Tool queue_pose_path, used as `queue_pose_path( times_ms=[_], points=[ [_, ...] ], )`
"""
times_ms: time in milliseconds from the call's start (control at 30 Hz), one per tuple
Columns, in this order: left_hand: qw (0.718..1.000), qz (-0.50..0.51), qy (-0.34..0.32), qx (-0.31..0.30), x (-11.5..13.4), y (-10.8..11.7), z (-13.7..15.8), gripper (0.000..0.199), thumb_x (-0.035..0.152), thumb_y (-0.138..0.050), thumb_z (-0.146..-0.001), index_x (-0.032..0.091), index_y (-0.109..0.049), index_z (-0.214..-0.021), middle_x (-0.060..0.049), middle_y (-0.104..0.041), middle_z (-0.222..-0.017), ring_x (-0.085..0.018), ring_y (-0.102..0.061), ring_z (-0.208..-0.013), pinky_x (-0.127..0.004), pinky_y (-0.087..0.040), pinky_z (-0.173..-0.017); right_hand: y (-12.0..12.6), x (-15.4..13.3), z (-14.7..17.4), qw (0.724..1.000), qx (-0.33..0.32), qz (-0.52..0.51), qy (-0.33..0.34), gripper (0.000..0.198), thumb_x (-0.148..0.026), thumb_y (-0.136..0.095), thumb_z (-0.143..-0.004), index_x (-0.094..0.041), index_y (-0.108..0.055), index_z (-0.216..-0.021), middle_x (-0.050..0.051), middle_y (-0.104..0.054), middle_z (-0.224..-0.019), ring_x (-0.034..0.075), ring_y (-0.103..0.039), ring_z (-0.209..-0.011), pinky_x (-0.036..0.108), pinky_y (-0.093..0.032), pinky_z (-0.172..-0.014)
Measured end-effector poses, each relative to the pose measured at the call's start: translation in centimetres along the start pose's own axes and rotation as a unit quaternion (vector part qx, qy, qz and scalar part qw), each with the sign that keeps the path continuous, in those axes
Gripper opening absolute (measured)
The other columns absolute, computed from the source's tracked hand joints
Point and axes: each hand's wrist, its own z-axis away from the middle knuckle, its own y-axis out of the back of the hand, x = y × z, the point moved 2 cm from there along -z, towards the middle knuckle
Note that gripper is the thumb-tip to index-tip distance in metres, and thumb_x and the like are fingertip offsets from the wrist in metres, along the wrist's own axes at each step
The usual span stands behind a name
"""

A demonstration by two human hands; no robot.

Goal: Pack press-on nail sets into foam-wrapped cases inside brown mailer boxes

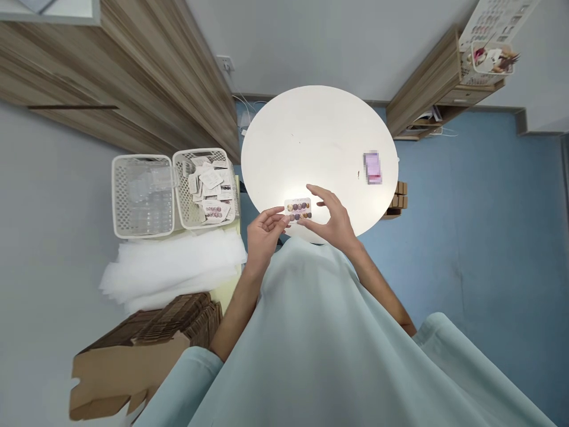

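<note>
A small white card [297, 206] carries two rows of round purple, brown and gold-coloured pieces, too small to tell whether they are beads or studs. Gripping its left edge between thumb and fingers is my left hand [265, 232]. My right hand [333, 222] is open at the card's right side, thumb and index finger spread wide apart. The right thumb tip lies at the card's lower right edge; whether it touches cannot be made out. Both hands are over the near edge of a white round table [311, 130].
A blurred purple item [373, 168] lies at the table's right. To the left stand a basket of similar cards [213, 184] and a basket of clear plastic packs [144, 198]. Nearer are white wrapping sheets [173, 261] and folded cardboard boxes [133, 362].
</note>
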Motion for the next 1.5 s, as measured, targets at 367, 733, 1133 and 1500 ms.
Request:
queue_pose_path(
  times_ms=[367, 733, 1133, 1500],
  points=[
    [1.0, -0.01, -0.002, 0.023, -1.0, 1.6, 0.1, 0.05, 0.053, -0.092, -0.078, 0.02, -0.076, -0.112, -0.006, -0.078, -0.092, -0.021, -0.075, -0.087, -0.035, -0.061, -0.08, -2.6, 0.7, 0.0, 0.97, -0.117, 0.186, 0.099, 0.08, -0.028, -0.066, -0.105, -0.032, -0.028, -0.175, 0.012, -0.062, -0.157, 0.036, -0.055, -0.149, 0.057, -0.05, -0.119],
    [0.971, -0.198, -0.132, 0.018, -3.4, 6.0, -0.6, 0.06, 0.046, -0.08, -0.094, 0.028, -0.063, -0.149, -0.009, -0.069, -0.128, -0.024, -0.072, -0.11, -0.042, -0.062, -0.099, -7.7, 1.0, -2.0, 0.952, -0.183, 0.219, 0.109, 0.081, -0.029, -0.062, -0.107, -0.029, -0.022, -0.177, 0.014, -0.064, -0.154, 0.037, -0.059, -0.142, 0.056, -0.055, -0.112],
    [0.891, -0.426, -0.099, -0.126, -7.8, 13.0, -7.6, 0.066, 0.033, -0.072, -0.097, 0.027, -0.052, -0.16, -0.009, -0.069, -0.13, -0.029, -0.07, -0.113, -0.041, -0.059, -0.093, -16.4, 6.7, -4.1, 0.938, -0.231, 0.245, 0.085, 0.084, -0.02, -0.065, -0.101, -0.023, -0.024, -0.175, 0.016, -0.063, -0.153, 0.035, -0.057, -0.143, 0.053, -0.053, -0.113],
    [0.896, -0.42, -0.048, -0.138, -10.0, 17.4, -8.6, 0.065, 0.03, -0.071, -0.094, 0.026, -0.055, -0.157, -0.011, -0.07, -0.138, -0.031, -0.071, -0.116, -0.047, -0.059, -0.1, -22.2, 16.4, -3.9, 0.912, -0.262, 0.306, -0.079, 0.089, -0.015, -0.07, -0.094, -0.012, -0.027, -0.172, 0.02, -0.066, -0.145, 0.033, -0.062, -0.133, 0.049, -0.054, -0.11]
  ],
)
